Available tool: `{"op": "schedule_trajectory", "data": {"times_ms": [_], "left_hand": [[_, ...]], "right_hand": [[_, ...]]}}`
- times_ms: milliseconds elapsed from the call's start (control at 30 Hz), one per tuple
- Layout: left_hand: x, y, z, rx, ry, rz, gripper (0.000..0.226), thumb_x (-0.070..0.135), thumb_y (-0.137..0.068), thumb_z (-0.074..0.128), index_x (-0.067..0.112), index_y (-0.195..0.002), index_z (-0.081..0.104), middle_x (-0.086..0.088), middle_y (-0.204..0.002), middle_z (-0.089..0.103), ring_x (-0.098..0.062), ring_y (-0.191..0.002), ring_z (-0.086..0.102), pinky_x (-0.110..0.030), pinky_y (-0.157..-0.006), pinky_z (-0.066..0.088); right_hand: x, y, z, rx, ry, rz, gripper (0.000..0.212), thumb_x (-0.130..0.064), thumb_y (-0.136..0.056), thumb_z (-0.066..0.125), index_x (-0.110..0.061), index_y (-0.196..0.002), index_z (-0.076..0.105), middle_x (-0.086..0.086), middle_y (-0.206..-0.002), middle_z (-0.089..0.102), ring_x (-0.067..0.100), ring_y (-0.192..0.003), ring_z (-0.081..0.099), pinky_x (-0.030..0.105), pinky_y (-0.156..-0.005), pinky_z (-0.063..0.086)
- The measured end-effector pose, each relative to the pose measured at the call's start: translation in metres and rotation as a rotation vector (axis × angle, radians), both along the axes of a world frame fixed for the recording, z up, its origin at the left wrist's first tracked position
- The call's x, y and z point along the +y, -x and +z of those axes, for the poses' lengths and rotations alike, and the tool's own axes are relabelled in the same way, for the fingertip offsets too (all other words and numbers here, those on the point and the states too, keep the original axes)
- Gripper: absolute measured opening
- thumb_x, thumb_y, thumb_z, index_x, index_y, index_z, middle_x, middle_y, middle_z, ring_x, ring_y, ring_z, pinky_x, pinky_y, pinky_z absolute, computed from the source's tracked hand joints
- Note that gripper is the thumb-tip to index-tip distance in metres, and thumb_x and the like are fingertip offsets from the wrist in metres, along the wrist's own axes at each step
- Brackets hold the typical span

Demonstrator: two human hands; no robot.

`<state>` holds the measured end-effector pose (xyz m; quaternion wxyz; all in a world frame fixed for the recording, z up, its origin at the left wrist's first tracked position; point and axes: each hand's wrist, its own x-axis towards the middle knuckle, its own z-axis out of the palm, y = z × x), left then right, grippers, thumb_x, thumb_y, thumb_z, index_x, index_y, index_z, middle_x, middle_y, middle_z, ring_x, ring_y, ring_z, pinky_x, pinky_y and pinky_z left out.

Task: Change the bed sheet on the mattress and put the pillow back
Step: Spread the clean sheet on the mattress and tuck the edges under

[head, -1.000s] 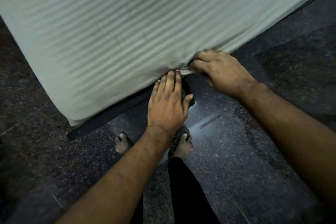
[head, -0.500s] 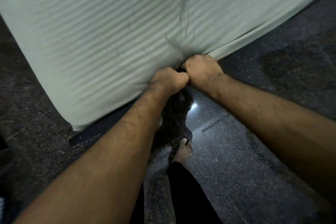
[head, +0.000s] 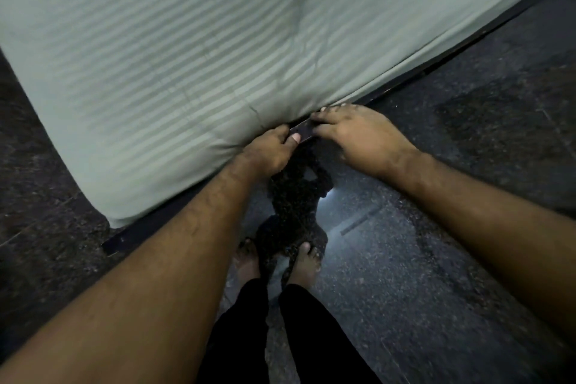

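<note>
Pale striped bed sheet stretched over the mattress, lower edge at the dark bed frame. Left hand curled, grip pinching the sheet edge — right hand beside it, fingers flatter, pressing the hem; grip unclear. Bare feet on dark floor.

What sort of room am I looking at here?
Probably a bedroom: a mattress in a pale striped sheet on a low dark bed base, standing on a polished dark stone floor.
</note>
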<state>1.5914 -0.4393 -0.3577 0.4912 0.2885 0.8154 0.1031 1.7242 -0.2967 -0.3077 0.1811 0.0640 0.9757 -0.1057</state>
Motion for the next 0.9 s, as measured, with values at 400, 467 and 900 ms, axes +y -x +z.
{"op": "schedule_trajectory", "data": {"times_ms": [400,467,900], "left_hand": [[0.041,0.001,0.051,0.539,0.118,-0.642,0.033,0.032,-0.102,0.059,0.009,-0.124,0.068,-0.013,-0.124,0.068,-0.035,-0.115,0.066,-0.041,-0.087,0.053],[0.026,-0.003,0.056,0.593,0.053,-0.647,0.029,0.032,-0.102,0.057,0.010,-0.116,0.071,-0.014,-0.114,0.072,-0.037,-0.107,0.069,-0.042,-0.080,0.054],[0.059,-0.032,0.044,0.220,-0.457,-0.074,0.061,0.013,-0.094,0.054,0.000,-0.151,0.036,-0.020,-0.148,0.046,-0.033,-0.133,0.048,-0.030,-0.110,0.031]], "right_hand": [[0.039,-0.002,0.000,-0.052,-0.114,-0.090,0.060,-0.013,-0.084,0.060,-0.020,-0.143,0.053,0.005,-0.142,0.057,0.027,-0.136,0.047,0.040,-0.115,0.032],[0.042,0.006,-0.006,-0.091,-0.109,-0.133,0.055,-0.015,-0.087,0.054,-0.021,-0.142,0.053,0.004,-0.140,0.057,0.027,-0.135,0.047,0.041,-0.117,0.031],[0.057,0.081,-0.011,-0.476,-0.117,-0.331,0.041,-0.026,-0.095,0.059,-0.014,-0.134,0.059,0.010,-0.141,0.059,0.026,-0.132,0.055,0.039,-0.108,0.040]]}}
